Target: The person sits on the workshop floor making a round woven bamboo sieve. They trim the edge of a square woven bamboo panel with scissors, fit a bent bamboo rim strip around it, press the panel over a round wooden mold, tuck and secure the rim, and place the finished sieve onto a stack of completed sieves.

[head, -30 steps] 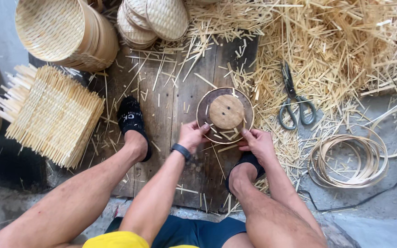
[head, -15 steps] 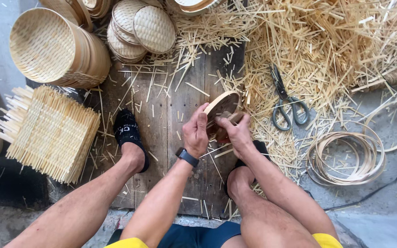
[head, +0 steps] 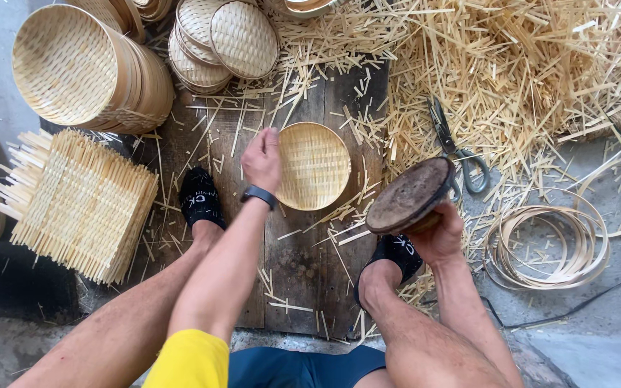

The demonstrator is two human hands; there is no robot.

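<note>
While our right hand [head: 441,237] clenches the dark round mould [head: 410,195], tilted up off the board, our left hand [head: 262,159] rests loosely at the rim of the woven bamboo tray [head: 315,166] lying flat on the plank [head: 303,266]. Light, springy, probably brittle-edged; the rim is the spot to grip.
</note>
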